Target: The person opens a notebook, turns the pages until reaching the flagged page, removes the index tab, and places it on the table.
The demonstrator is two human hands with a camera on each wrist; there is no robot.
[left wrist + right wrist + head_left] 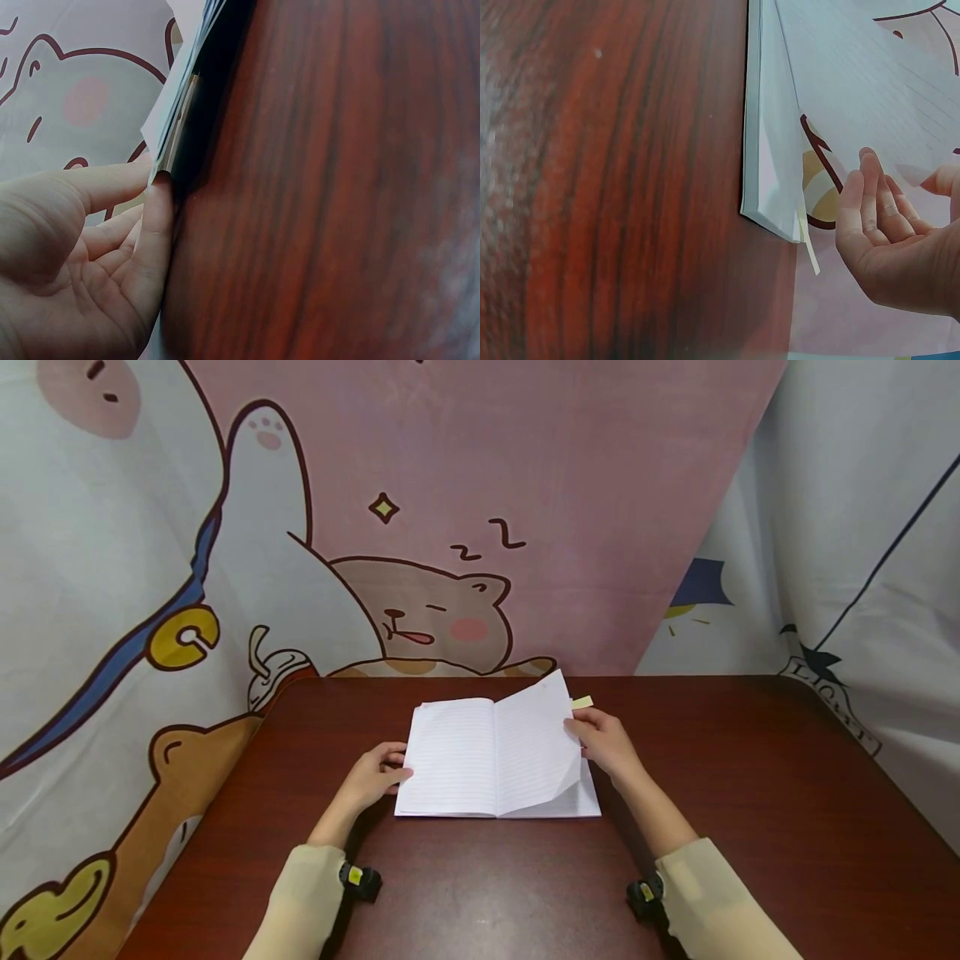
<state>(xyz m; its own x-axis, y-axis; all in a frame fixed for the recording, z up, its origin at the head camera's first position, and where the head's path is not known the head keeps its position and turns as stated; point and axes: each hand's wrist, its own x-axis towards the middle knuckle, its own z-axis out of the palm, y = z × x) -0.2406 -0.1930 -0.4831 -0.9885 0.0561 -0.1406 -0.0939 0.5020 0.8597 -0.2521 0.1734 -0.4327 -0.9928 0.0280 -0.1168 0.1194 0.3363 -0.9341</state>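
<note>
An open notebook [450, 760] with white ruled pages lies on the table. My left hand [372, 774] pinches its left edge; in the left wrist view the thumb is on the page side and a finger lies behind the edge [180, 131]. One right-hand page [534, 739] is raised and bowed off the stack below. At that page's outer edge, my right hand [606, 743] pinches it between thumb and fingers, as the right wrist view of the lifted page [855, 90] also shows. A pale yellow tab [582, 702] sticks out past the notebook's right side.
The dark red-brown wooden table [750, 793] extends around the notebook on all sides. Behind it hangs a cloth [600, 510] printed with cartoon animals. A black device [362, 881] is strapped to each wrist, over cream sleeves.
</note>
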